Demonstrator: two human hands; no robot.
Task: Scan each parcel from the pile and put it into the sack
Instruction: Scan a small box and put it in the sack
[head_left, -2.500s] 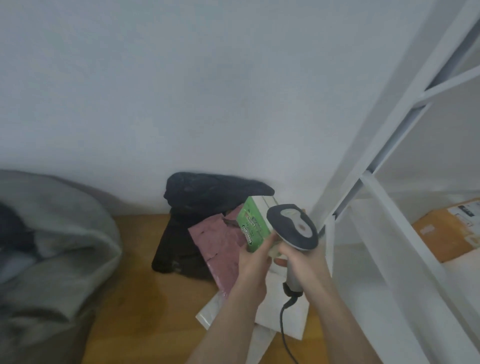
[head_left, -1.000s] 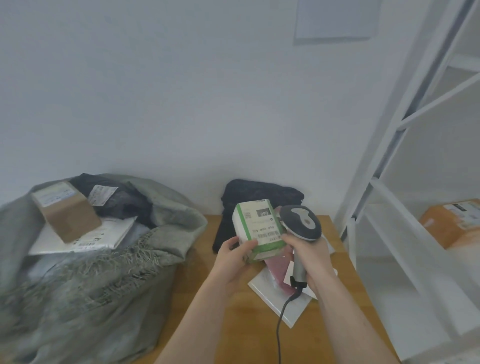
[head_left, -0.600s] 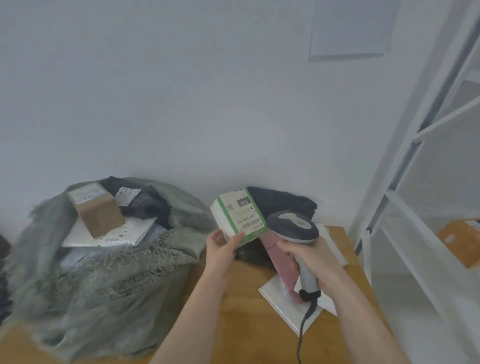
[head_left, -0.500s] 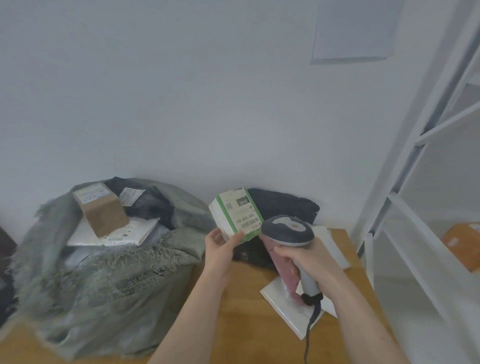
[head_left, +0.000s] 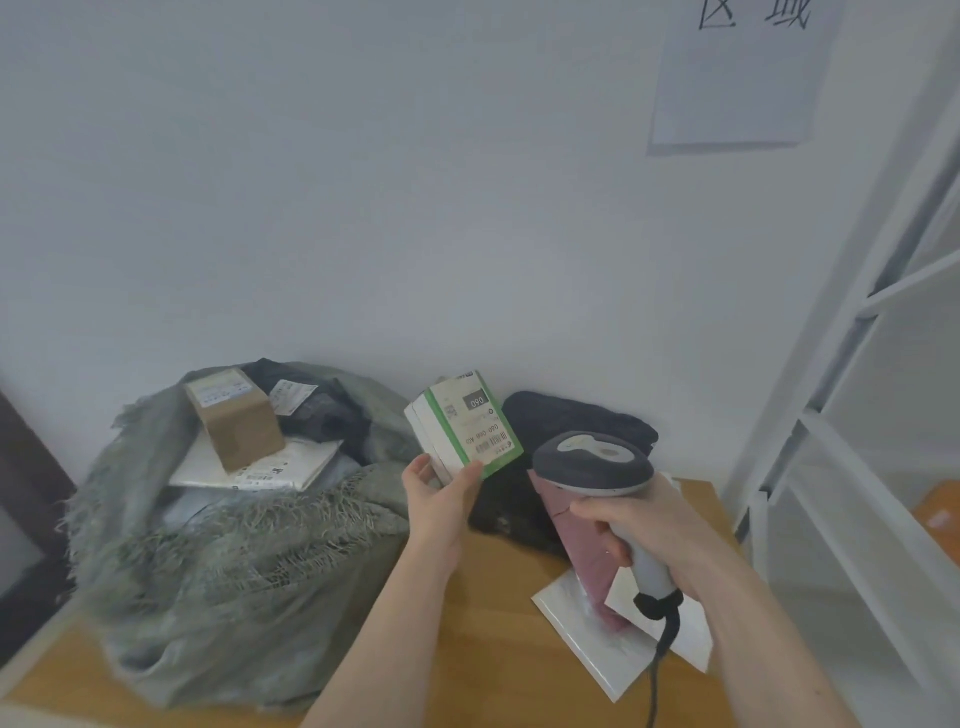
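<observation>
One parcel (head_left: 464, 422) scanned, now moved toward sack (head_left: 218, 525).
Left hand (head_left: 441, 499) fingers pinch it; right hand (head_left: 644, 525) grips lowered scanner (head_left: 597, 470).

Left hand (head_left: 441, 499) raised, thumb and fingers (head_left: 470, 475) pinching the lower corner of a small white-and-green labelled box (head_left: 462, 426); right hand (head_left: 644, 525) wrapped around the grey handheld scanner (head_left: 592, 462), forearms bare.

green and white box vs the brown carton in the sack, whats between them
In the head view, between the green and white box and the brown carton lie a black bag with a white label and the sack's grey-green rim.
</observation>
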